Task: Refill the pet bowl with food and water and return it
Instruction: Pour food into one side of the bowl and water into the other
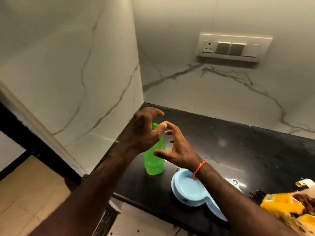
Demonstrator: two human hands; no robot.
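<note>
The black desk (238,150) sits in a corner of white marble walls (85,65). Both hands are open with bent fingers, holding nothing. The left hand (143,132) is in front of the green bottle (154,165). The right hand (177,149) is just beside it. The blue pet bowl (187,188) lies under the right wrist, near the desk edge. A yellow food bag (288,206) lies farther right.

A switch panel (234,47) is set in the veined marble wall (213,86) above the black countertop (238,150); wooden flooring (29,189) lies below the countertop's left end
</note>
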